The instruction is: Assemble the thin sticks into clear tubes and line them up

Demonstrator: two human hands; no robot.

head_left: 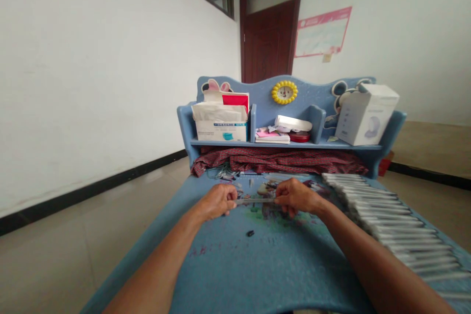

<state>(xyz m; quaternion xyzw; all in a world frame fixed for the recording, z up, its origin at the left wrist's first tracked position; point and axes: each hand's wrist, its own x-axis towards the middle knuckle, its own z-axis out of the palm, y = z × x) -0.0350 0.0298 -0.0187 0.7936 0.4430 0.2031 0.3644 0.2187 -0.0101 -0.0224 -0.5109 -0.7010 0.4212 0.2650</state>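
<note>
A thin, see-through pen barrel is stretched level between my two hands, just above the blue desk. My left hand pinches one end of it between thumb and fingers. At the other end, the fingertips of my right hand are closed on it. A small black cap-like piece lies on the desktop below the barrel. To the right, a long row of clear pens lies side by side, slightly blurred.
Small loose parts lie near the back left of the desk. A checked cloth is bunched under the shelf. On that shelf stand a mask box, a yellow flower clock above, and a white box.
</note>
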